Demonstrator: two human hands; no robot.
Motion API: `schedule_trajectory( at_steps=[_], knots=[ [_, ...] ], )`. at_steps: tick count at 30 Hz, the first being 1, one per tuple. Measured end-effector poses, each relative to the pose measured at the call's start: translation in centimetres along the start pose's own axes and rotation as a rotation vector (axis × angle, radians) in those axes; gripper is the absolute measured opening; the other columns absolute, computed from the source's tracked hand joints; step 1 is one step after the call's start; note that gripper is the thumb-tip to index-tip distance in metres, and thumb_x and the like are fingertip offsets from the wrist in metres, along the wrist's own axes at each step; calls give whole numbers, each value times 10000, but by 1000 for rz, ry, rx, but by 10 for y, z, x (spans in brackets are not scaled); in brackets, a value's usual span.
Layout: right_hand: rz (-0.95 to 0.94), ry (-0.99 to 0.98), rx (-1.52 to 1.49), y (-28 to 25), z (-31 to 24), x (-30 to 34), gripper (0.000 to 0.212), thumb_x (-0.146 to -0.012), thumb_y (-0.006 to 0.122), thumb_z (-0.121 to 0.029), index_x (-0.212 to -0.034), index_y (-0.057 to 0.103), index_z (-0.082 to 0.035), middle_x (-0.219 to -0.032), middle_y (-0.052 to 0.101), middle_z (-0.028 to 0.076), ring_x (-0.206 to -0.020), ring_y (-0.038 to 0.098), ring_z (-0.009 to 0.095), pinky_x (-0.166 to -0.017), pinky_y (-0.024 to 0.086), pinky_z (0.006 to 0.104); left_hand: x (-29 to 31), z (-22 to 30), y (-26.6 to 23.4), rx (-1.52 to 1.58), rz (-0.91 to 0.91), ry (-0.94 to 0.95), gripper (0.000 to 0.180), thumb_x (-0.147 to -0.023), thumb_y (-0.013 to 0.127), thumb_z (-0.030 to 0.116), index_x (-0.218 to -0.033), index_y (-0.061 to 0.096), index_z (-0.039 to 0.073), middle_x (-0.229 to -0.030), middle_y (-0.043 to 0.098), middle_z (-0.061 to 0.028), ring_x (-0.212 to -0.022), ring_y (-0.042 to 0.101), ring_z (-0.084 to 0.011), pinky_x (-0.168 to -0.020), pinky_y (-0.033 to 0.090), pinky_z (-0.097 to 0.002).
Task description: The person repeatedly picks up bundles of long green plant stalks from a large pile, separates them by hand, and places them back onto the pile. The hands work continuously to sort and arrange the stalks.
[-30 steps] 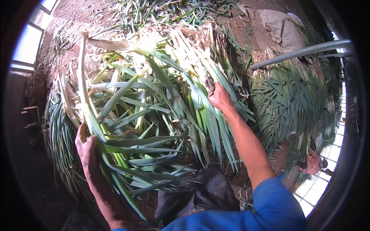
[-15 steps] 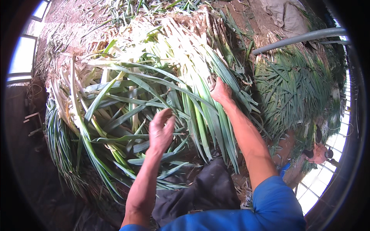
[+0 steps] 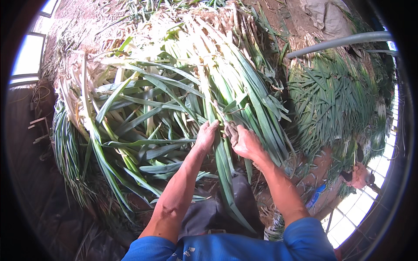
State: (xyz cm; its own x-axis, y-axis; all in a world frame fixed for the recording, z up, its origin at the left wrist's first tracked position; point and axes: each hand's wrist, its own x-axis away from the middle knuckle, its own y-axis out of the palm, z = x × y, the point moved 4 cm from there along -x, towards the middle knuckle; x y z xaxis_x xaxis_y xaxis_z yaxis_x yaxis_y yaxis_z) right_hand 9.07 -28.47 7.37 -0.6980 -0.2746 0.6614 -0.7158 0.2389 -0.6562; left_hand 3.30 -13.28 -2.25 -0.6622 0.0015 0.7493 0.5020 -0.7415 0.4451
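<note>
Leek heap (image 3: pixel 174 105) in front, leek stack (image 3: pixel 333 100) to its right, cloth (image 3: pixel 325 19) behind the stack

Lettering in view: none that can be read.
Blue shirt (image 3: pixel 244 250): small white marks (image 3: pixel 189 251) on the front, left of the middle, too small to make out as letters or figures.
Blue object (image 3: pixel 315 195) on the ground: too small to tell any print.
Pale sack (image 3: pixel 326 17): nothing legible.

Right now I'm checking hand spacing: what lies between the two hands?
In the head view, long green leaves lie between the left hand and right hand.
</note>
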Motion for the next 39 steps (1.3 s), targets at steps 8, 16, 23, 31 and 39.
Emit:
schedule_trajectory(
  at_steps=[8,16,23,31,39],
  knots=[
    [-146,56,57,-2,-20,0,340,-968,599,-285,-1109,638,22,-1011,738,324,-985,713,519,-895,546,592,26,-26,-6,52,164,-118,630,-1102,437,628,-1184,697,60,-952,703,-58,-808,653,-174,-738,545,-346],
    [-42,72,61,17,-45,-71,402,-979,576,-307,-1146,667,47,-1098,728,350,-1059,712,511,-950,554,576,43,-24,-17,-54,94,-70,582,-1117,416,618,-1068,668,96,-868,642,-4,-776,542,-116,-712,459,-301],
    [10,78,77,5,-80,-149,372,-960,601,-330,-1078,782,-27,-1062,771,260,-1049,750,434,-932,592,488,45,-33,-36,-142,59,54,531,-1126,434,587,-1034,640,106,-836,645,7,-712,547,-100,-647,447,-290],
    [106,139,48,-1,-101,-192,451,-959,601,-368,-1248,675,-30,-1214,746,242,-1163,715,425,-992,568,507,79,-16,-52,-100,100,164,406,-1120,576,431,-1208,665,44,-895,590,54,-828,499,-64,-743,457,-257],
    [244,155,112,2,-58,-213,567,-918,666,-383,-1336,524,-27,-1195,687,303,-1096,705,463,-966,556,556,199,162,-140,-159,536,392,286,-1059,702,365,-1056,668,81,-829,626,26,-685,555,-76,-590,461,-255]
  ],
)
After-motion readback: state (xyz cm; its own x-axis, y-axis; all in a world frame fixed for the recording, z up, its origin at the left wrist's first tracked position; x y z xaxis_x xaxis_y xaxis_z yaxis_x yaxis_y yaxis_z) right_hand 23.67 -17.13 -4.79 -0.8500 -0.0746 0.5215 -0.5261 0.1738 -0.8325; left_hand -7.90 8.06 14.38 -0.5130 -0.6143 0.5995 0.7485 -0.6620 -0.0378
